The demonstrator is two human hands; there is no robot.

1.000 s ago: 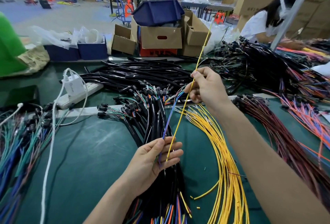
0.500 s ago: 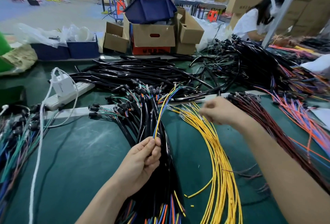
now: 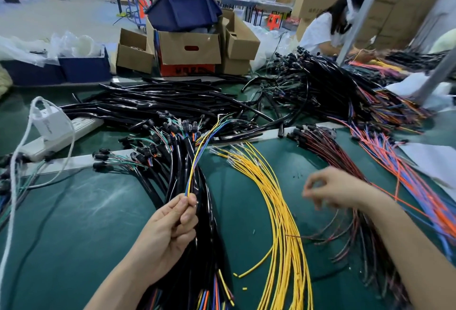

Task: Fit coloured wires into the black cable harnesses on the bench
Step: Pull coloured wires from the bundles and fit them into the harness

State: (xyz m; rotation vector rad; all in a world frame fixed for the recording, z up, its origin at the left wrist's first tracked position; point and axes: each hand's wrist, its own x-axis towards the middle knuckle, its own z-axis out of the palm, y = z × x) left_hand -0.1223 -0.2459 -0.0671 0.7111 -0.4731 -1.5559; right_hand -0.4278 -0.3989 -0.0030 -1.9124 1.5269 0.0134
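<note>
The left hand [image 3: 170,230] pinches the yellow and blue wires [image 3: 193,169] between thumb and fingers, over the black harnesses [image 3: 209,230], which fan out toward 12 o'clock. At its 3 o'clock, the blurred right hand [image 3: 333,188] curls its fingers above the red wires [image 3: 328,151]; I cannot tell whether it holds anything. The loose yellow bundle [image 3: 276,206] lies between the hands.

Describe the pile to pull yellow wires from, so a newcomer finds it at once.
On the green bench, find the black harnesses by the left hand, which pinches a few coloured wires, and the dark red wires further right. Between them a sheaf of yellow wires curves toward the near edge; unlike its neighbours, all yellow.
</note>
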